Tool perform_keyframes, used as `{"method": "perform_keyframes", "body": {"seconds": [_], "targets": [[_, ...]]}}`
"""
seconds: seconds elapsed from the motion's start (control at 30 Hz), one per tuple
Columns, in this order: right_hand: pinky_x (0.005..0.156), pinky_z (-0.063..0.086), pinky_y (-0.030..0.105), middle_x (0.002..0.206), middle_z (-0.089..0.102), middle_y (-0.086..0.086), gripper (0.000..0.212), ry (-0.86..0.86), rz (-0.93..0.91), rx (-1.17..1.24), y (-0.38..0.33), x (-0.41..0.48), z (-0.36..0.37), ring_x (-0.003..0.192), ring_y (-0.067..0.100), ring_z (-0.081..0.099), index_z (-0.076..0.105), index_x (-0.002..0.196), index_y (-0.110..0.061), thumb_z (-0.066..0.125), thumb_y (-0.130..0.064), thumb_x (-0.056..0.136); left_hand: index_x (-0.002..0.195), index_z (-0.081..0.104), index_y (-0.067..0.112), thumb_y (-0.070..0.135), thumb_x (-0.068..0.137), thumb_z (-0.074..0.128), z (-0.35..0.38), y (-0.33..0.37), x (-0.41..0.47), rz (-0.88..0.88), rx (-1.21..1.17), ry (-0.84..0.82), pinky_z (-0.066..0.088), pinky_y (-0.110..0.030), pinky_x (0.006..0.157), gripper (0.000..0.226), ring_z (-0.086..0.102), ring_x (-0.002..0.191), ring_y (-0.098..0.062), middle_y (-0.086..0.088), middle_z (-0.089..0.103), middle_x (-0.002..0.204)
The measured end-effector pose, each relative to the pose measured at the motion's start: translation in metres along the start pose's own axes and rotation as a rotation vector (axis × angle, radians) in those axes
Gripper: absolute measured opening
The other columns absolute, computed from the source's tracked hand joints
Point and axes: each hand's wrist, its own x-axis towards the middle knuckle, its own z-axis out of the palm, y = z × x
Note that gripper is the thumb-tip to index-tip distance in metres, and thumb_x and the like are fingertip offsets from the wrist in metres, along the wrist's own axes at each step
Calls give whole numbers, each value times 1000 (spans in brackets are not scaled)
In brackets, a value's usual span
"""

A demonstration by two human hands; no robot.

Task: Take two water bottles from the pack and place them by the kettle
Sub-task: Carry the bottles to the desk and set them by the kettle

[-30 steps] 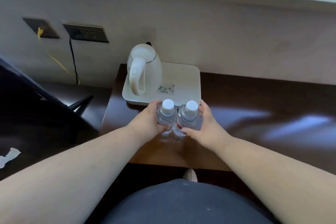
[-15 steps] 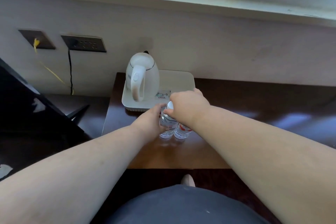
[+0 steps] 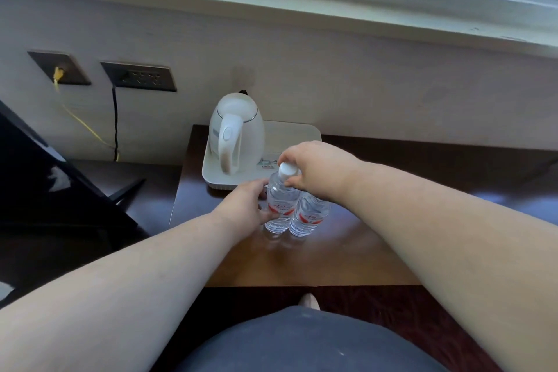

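Count: two bottles (image 3: 280,205) (image 3: 311,214), one kettle (image 3: 235,130), one tray (image 3: 290,136), two wall sockets (image 3: 59,68) (image 3: 139,77), two hands (image 3: 244,204) (image 3: 320,167).

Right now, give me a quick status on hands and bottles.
Left hand gripping left bottle. Right hand pinching its cap. Right bottle upright alongside, before kettle. Nothing blocking.

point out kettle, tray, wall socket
kettle (image 3: 250,127): head view, on its white body.
tray (image 3: 297,133): head view, bare far right part.
wall socket (image 3: 140,77): head view, middle of the dark plate.
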Motion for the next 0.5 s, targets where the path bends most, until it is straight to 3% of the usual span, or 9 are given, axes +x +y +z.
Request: {"method": "perform_keyframes", "body": {"seconds": [0.1, 0.37, 0.5], "targets": [[92, 53, 41, 119, 72, 4, 42, -23, -9, -14, 2, 0, 1, 112, 31, 63, 64, 132, -29, 70, -34, 90, 125, 64, 27, 22, 77, 87, 1, 0, 3, 2, 9, -13, 42, -23, 73, 53, 54, 78, -6, 2, 70, 103], [98, 51, 42, 130, 68, 0, 44, -74, -18, 72, 12, -1, 19, 120, 25, 60, 61, 136, -32, 71, -36, 93, 120, 65, 29, 39, 75, 88, 0, -5, 10, -51, 101, -65, 39, -22, 62, 51, 55, 74, -7, 4, 63, 99], [102, 43, 28, 133, 66, -7, 54, 19, -6, 348, 32, -10, 21, 123, 13, 58, 58, 140, -28, 71, -46, 92, 124, 65, 27, 40, 74, 89, -1, -3, 13, -44, 118, -88, 46, -27, 72, 57, 58, 80, -11, 2, 64, 105]]}}
